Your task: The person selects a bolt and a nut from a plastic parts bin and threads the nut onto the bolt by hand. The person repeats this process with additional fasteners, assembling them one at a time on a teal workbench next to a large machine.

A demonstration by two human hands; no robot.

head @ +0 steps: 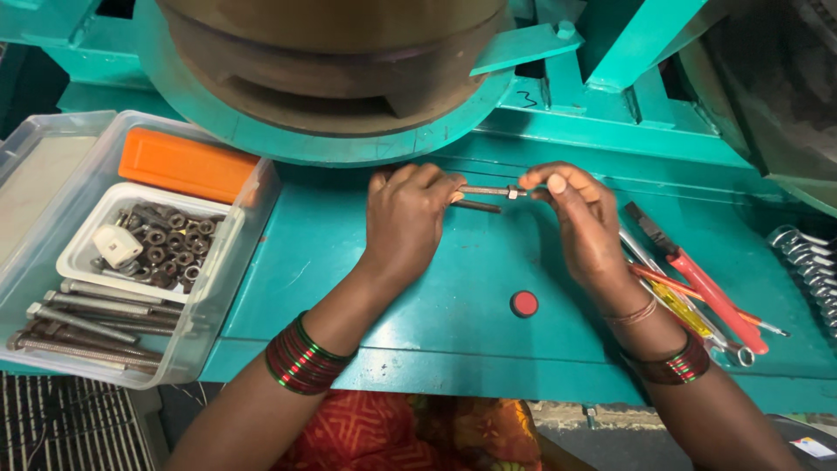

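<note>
1. Looking at the centre of the frame, we see the left hand (408,214) closed around the head ends of two threaded steel bolts.
2. The upper bolt (486,190) points right, and a second bolt (478,207) lies just under it, angled down.
3. The right hand (582,218) pinches a small metal nut (514,192) on the upper bolt's tip, thumb and forefinger pressed together on it.
4. Both hands hover over the smooth teal-painted machine table (436,279), which bears a round red button (524,303).
5. At the left edge sits a clear plastic bin (235,262) with an orange block (186,163), a white tray (87,235) of rusty nuts and long dull bolts (83,327).
6. At the right lie red-handled pliers (711,292) and shiny spanners (811,266).
</note>
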